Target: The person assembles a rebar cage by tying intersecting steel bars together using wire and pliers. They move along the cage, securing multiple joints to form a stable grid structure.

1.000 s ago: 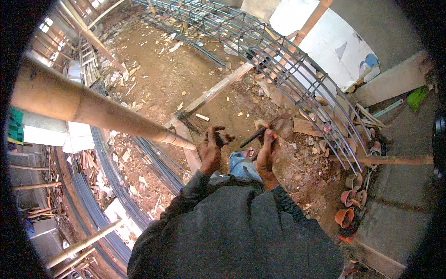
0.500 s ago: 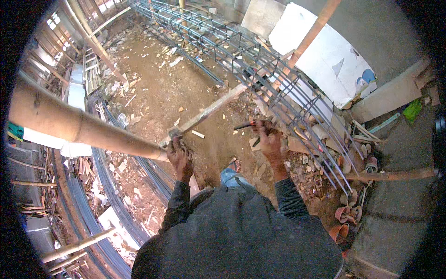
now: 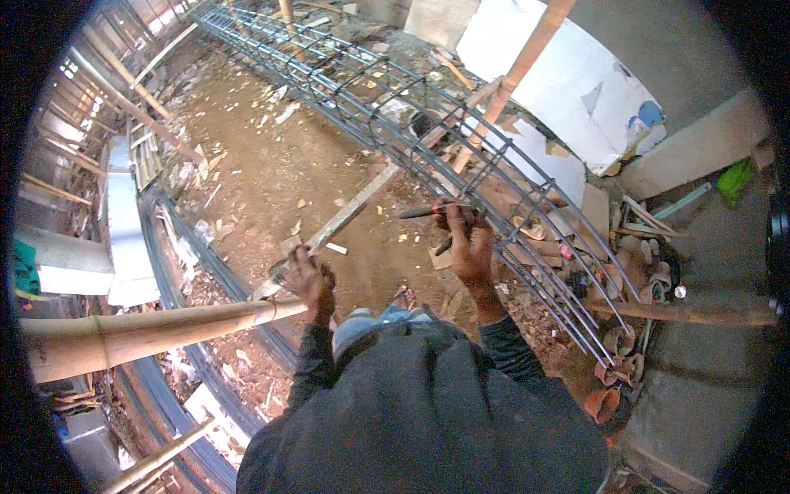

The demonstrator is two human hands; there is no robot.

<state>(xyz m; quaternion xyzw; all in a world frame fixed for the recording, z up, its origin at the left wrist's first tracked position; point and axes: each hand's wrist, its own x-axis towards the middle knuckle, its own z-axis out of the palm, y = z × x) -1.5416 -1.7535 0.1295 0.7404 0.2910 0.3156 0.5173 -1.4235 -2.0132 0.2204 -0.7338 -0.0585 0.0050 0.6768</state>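
My right hand [image 3: 466, 247] is closed round a dark pliers-like tool [image 3: 421, 212] with a touch of orange. One dark end points left and another shows below my fingers. Just to its right runs a long cage of steel reinforcing bars [image 3: 502, 222], slanting from far left to near right. My left hand [image 3: 314, 284] has curled fingers by the near end of a wooden crossbar [image 3: 354, 210]. A small greyish thing shows at its fingertips, too blurred to name. The crossbar reaches up to the cage.
A thick bamboo pole [image 3: 181, 331] comes in from the left, close to my left hand. Bundled long dark bars [image 3: 193, 255] curve along the left floor. White boards [image 3: 568, 90] lean at the back right. Orange pots [image 3: 602, 403] and scrap lie near the right wall.
The whole view has shifted; the bamboo pole sits lower and the cage further left in it. My right hand keeps the tool. My left hand appears slightly lower, still by the crossbar's end.
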